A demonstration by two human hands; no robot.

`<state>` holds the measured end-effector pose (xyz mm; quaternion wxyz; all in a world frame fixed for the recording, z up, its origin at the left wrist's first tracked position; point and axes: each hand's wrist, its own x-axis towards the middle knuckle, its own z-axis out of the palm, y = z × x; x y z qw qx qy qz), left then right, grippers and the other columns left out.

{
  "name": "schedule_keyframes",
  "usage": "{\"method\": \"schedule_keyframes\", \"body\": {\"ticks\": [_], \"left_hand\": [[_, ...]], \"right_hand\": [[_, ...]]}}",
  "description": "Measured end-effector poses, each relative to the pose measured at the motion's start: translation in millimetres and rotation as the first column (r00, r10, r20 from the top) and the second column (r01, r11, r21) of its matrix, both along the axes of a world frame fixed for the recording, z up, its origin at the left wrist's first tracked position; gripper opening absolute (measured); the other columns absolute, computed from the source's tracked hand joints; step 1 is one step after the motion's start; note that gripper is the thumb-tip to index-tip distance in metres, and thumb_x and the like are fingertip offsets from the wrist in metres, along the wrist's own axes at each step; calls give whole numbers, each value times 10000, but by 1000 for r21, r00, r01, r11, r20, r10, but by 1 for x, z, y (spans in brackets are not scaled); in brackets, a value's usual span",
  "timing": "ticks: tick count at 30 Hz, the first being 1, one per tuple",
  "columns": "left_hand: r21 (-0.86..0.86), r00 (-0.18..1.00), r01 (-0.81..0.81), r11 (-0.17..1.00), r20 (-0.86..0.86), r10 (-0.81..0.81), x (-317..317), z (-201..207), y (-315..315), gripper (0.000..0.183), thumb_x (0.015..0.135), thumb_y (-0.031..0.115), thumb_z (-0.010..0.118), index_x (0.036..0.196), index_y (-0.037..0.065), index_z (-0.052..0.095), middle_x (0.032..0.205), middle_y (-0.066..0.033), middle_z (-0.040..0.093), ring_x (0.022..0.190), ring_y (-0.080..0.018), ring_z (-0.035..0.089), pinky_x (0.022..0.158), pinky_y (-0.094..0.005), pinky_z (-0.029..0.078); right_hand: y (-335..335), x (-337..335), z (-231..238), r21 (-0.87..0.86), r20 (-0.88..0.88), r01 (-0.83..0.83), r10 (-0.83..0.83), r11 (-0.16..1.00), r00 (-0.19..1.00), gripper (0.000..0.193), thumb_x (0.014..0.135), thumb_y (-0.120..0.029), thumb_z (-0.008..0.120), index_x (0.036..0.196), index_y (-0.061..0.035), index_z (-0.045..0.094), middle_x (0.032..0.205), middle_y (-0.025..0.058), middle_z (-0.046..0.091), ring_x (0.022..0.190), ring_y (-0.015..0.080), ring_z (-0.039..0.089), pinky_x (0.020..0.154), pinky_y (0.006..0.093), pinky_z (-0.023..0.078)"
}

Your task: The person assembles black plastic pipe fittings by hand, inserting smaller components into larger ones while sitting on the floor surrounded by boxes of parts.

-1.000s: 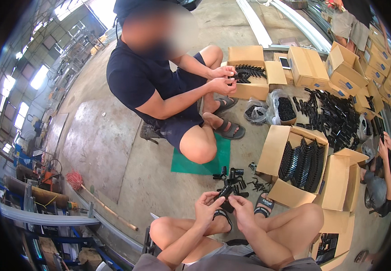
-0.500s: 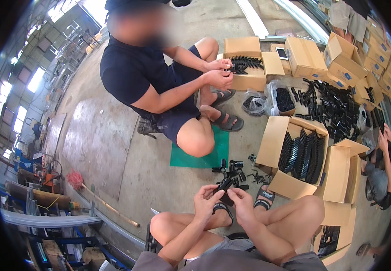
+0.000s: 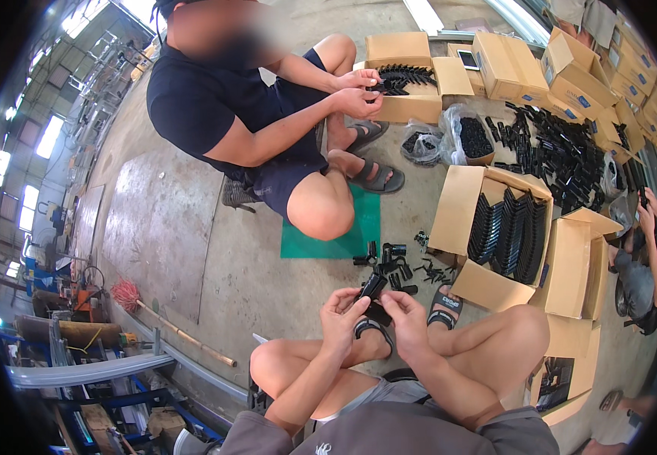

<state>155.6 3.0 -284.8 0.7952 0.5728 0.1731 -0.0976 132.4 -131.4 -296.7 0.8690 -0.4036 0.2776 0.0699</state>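
L hand [image 3: 338,317], R hand [image 3: 408,317]: pinch on blk part [image 3: 372,286], loose pcs [image 3: 394,249] beyond, box [image 3: 453,208] rt.

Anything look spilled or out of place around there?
One thing: a big heap of black parts lies jumbled on the floor, odd beside the neat rows of black pieces in the near open carton. Whether it spilled or was tipped out deliberately, I can't tell.

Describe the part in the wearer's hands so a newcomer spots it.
Start at the green mat near the middle. Below it in the picture, past the loose black pieces, are the wearer's left hand and right hand. The black part between them is held up, while those neighbouring pieces lie on the floor.
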Motion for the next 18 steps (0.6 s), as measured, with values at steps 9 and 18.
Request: {"method": "schedule_keyframes", "body": {"ticks": [9,18], "left_hand": [[-15,989,113,993,94,-111,-2,-6,3,298,826,-53,715,1082,22,582,1104,-141,673,1027,-182,646,847,-312,555],[31,928,244,969,282,-243,2,5,9,364,808,-78,728,1126,-12,566,1209,-150,625,1151,-191,593,1004,-320,475]], "right_hand": [[-11,13,7,-130,270,-44,78,990,960,402,894,-52,695,1250,80,565,1078,119,675,934,129,649,825,255,542],[-20,8,34,-358,301,-42,158,933,941,351,844,-9,716,1173,77,626,1001,98,712,915,122,656,821,274,537]]}}
